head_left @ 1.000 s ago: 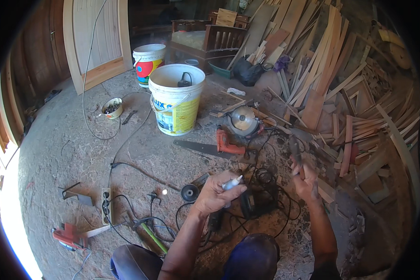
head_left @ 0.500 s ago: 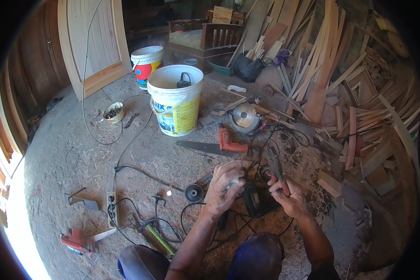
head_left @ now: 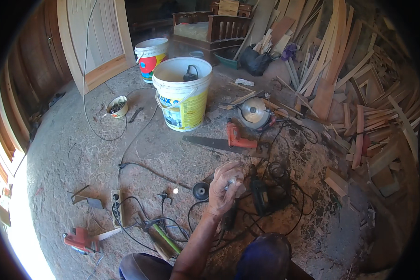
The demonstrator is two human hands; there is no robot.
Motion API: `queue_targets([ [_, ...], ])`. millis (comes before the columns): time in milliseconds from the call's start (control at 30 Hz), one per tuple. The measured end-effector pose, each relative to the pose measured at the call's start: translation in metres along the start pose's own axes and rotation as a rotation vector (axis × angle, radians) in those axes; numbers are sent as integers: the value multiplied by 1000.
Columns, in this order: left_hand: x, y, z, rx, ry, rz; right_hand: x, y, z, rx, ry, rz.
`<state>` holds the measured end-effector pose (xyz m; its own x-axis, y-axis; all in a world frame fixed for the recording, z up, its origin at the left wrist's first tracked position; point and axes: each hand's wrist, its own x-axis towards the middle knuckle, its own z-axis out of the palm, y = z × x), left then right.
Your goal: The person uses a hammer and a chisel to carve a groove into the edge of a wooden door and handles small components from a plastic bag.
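Observation:
My left hand [head_left: 226, 189] is closed around a small whitish object [head_left: 231, 183], mostly hidden by the fingers, raised above the floor. Just right of it lies a black power drill [head_left: 261, 196] with coiled cables. An angle grinder [head_left: 200, 190] is left of the hand. Farther forward lie a hand saw [head_left: 205, 144], a red drill [head_left: 238, 139] and a circular saw [head_left: 254, 113]. A hammer with a green handle [head_left: 164, 236] is beside my left forearm, near a power strip [head_left: 117, 214]. My right hand is out of view.
A red power tool [head_left: 78, 240] lies at the lower left. Two plastic buckets [head_left: 186, 114] [head_left: 149, 65] and a small tub [head_left: 116, 108] stand ahead. A door panel [head_left: 100, 46] leans behind. Piles of wood offcuts [head_left: 373, 130] fill the right side.
My right hand, earlier holding a pliers-like tool raised beside my left hand, has left the view downward. My left hand has risen and moved slightly right, still closed on the small object.

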<state>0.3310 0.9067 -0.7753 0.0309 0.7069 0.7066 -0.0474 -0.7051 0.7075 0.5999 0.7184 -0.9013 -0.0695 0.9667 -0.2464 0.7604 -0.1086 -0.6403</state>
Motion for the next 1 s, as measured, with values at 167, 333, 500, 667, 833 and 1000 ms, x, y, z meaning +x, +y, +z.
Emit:
queue_targets([
  [167, -6, -5, -19, -33, 18, -143, -2, 30, 33, 76, -133, 159],
  [333, 21, 50, -33, -79, -74, -342, -27, 25, 19, 716, -153, 411],
  [500, 97, 157, -50, 4, -223, -533, -5, -171, -98, 672, 142, 405],
  [667, 182, 292, -20, 56, -453, -564, -57, -382, -229, 1673, 238, -44],
  [833, 258, 462, 13, -47, -662, -560, -152, -502, -302, 2086, 410, -240],
  [1000, 256, 606, 22, -217, -993, -380, -298, -562, -319, 2217, 720, -519],
])
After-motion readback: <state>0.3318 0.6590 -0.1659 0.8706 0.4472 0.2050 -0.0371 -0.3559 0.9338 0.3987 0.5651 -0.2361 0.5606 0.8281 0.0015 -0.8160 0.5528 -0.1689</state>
